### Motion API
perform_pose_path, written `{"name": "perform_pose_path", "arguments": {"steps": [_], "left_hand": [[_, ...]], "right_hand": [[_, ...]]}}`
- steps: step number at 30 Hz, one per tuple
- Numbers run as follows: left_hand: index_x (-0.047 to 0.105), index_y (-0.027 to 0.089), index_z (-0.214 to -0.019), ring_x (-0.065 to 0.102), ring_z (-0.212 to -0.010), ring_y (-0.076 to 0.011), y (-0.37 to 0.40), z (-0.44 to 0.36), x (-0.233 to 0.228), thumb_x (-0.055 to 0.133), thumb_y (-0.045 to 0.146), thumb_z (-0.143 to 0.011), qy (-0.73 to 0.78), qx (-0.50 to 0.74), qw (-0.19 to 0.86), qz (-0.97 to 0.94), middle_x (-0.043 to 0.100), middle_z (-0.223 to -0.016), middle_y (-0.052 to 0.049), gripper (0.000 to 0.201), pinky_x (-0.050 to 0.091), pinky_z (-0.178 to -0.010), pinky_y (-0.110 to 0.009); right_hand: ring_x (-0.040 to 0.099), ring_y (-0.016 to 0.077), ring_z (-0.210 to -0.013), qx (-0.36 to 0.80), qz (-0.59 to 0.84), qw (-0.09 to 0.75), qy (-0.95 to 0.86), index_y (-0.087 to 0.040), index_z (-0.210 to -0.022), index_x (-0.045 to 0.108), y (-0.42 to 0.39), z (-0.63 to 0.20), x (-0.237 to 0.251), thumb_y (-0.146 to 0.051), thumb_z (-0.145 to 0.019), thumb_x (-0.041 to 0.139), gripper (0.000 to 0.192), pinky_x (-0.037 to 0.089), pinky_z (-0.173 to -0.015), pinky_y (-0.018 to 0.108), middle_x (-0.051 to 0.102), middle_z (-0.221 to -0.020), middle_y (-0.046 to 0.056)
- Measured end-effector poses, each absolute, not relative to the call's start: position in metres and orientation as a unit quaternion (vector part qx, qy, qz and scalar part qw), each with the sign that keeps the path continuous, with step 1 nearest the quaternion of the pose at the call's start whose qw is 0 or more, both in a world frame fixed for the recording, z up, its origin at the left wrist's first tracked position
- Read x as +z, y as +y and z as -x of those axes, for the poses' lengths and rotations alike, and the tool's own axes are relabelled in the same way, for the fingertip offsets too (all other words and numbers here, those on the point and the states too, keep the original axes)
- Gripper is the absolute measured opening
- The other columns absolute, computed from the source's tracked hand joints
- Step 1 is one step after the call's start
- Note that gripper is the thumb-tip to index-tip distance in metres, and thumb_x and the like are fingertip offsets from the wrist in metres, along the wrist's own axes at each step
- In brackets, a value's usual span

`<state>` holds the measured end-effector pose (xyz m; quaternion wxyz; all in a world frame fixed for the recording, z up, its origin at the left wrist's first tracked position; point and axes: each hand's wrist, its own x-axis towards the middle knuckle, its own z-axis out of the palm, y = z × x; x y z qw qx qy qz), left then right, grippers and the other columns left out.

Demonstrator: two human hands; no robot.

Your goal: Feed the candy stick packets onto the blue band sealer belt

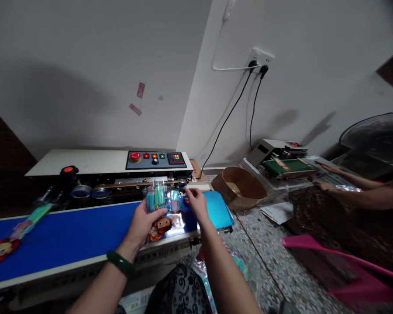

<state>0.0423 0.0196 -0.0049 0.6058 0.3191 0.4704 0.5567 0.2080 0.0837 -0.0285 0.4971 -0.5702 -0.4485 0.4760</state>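
Note:
My left hand [146, 222] is closed around clear plastic pouches [159, 196] above the right part of the blue conveyor belt [85, 233]. Inside the pouches are light blue and green strips and cartoon figures with red-brown hair. The fingers of my right hand [196, 203] are pinched together at the upper right edge of the clear pouch; their exact grip is partly hidden. Behind both hands runs the sealing slot of a band sealer [85, 159]. Another filled pouch [22, 231] lies on the belt at the far left, its top edge against the rollers.
A control panel [155, 160] with a red stop button tops the sealer. More pouches [239, 264] are in a clear bag below. At right are a cardboard box [239, 185], a second sealer with a green belt [294, 165], another person's arms [347, 183], and a pink stool [343, 266].

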Motion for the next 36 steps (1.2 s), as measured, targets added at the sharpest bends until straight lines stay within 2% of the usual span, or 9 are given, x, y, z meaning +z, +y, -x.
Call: {"name": "perform_pose_path", "arguments": {"steps": [4, 8, 12, 16, 25, 27, 30, 33, 36], "left_hand": [[0.057, 0.013, -0.095, 0.06, -0.073, -0.0189, 0.02, -0.046, -0.009, 0.073, 0.022, -0.052, 0.506, 0.516, 0.557, -0.409, 0.066, -0.084, -0.005, 0.047, 0.046, -0.07, -0.03], [0.058, 0.013, -0.093, 0.059, -0.071, -0.018, 0.019, -0.05, -0.01, 0.075, 0.02, -0.05, 0.523, 0.477, 0.543, -0.451, 0.066, -0.079, -0.003, 0.047, 0.046, -0.069, -0.029], [0.057, 0.015, -0.097, 0.059, -0.077, -0.0177, 0.016, -0.051, -0.007, 0.072, 0.024, -0.057, 0.452, 0.467, 0.638, -0.412, 0.066, -0.088, -0.003, 0.044, 0.046, -0.072, -0.029], [0.057, 0.014, -0.098, 0.061, -0.077, -0.0183, 0.013, -0.052, -0.007, 0.065, 0.03, -0.067, 0.408, 0.464, 0.704, -0.349, 0.066, -0.088, -0.006, 0.036, 0.047, -0.073, -0.031], [0.06, 0.014, -0.092, 0.063, -0.068, -0.0189, 0.013, -0.056, -0.006, 0.072, 0.023, -0.058, 0.414, 0.491, 0.705, -0.299, 0.067, -0.079, -0.005, 0.037, 0.049, -0.068, -0.032], [0.059, 0.015, -0.093, 0.063, -0.066, -0.0187, 0.014, -0.057, -0.004, 0.072, 0.022, -0.057, 0.416, 0.504, 0.705, -0.275, 0.068, -0.08, -0.004, 0.038, 0.049, -0.067, -0.033], [0.058, 0.014, -0.094, 0.063, -0.065, -0.0188, 0.014, -0.057, -0.003, 0.072, 0.02, -0.057, 0.42, 0.524, 0.697, -0.253, 0.068, -0.079, -0.004, 0.039, 0.05, -0.067, -0.033], [0.059, 0.013, -0.09, 0.063, -0.063, -0.0182, 0.015, -0.056, -0.005, 0.072, 0.022, -0.059, 0.425, 0.532, 0.689, -0.249, 0.068, -0.075, -0.004, 0.035, 0.05, -0.063, -0.03], [0.059, 0.013, -0.088, 0.063, -0.062, -0.0173, 0.016, -0.055, -0.005, 0.07, 0.027, -0.061, 0.422, 0.543, 0.686, -0.238, 0.068, -0.072, -0.004, 0.032, 0.05, -0.061, -0.029]], "right_hand": [[0.059, 0.0167, -0.079, 0.585, 0.425, 0.488, -0.488, -0.022, -0.097, 0.058, 0.056, -0.184, 0.003, -0.038, -0.066, 0.063, 0.036, 0.048, -0.064, 0.027, 0.064, -0.089, 0.003], [0.058, 0.0162, -0.082, 0.563, 0.396, 0.513, -0.513, -0.02, -0.079, 0.066, 0.047, -0.172, 0.023, -0.03, -0.065, 0.066, 0.017, 0.044, -0.074, 0.028, 0.066, -0.083, 0.002], [0.058, 0.0154, -0.073, 0.541, 0.422, 0.544, -0.483, -0.018, -0.066, 0.067, 0.05, -0.175, 0.021, -0.027, -0.06, 0.07, 0.01, 0.043, -0.072, 0.029, 0.066, -0.071, 0.001], [0.059, 0.0168, -0.077, 0.546, 0.422, 0.538, -0.484, -0.019, -0.072, 0.069, 0.049, -0.179, 0.019, -0.029, -0.064, 0.066, 0.012, 0.043, -0.076, 0.03, 0.068, -0.076, 0.002], [0.057, 0.0163, -0.079, 0.48, 0.448, 0.585, -0.476, -0.018, -0.073, 0.065, 0.047, -0.178, 0.018, -0.031, -0.067, 0.063, 0.014, 0.043, -0.077, 0.029, 0.066, -0.079, 0.003], [0.057, 0.0166, -0.082, 0.504, 0.452, 0.596, -0.432, -0.02, -0.083, 0.062, 0.043, -0.178, 0.014, -0.03, -0.064, 0.066, 0.022, 0.045, -0.075, 0.029, 0.065, -0.088, 0.003], [0.058, 0.017, -0.085, 0.598, 0.428, 0.541, -0.409, -0.022, -0.098, 0.057, 0.031, -0.177, 0.003, -0.026, -0.06, 0.07, 0.04, 0.046, -0.072, 0.028, 0.064, -0.097, 0.003], [0.059, 0.0158, -0.081, 0.634, 0.418, 0.499, -0.419, -0.018, -0.09, 0.061, 0.021, -0.175, -0.012, -0.023, -0.059, 0.07, 0.032, 0.045, -0.073, 0.026, 0.066, -0.089, 0.003], [0.058, 0.0127, -0.067, 0.606, 0.454, 0.536, -0.373, -0.017, -0.079, 0.062, 0.021, -0.179, -0.024, -0.027, -0.062, 0.068, 0.02, 0.045, -0.063, 0.023, 0.065, -0.077, 0.001]]}}
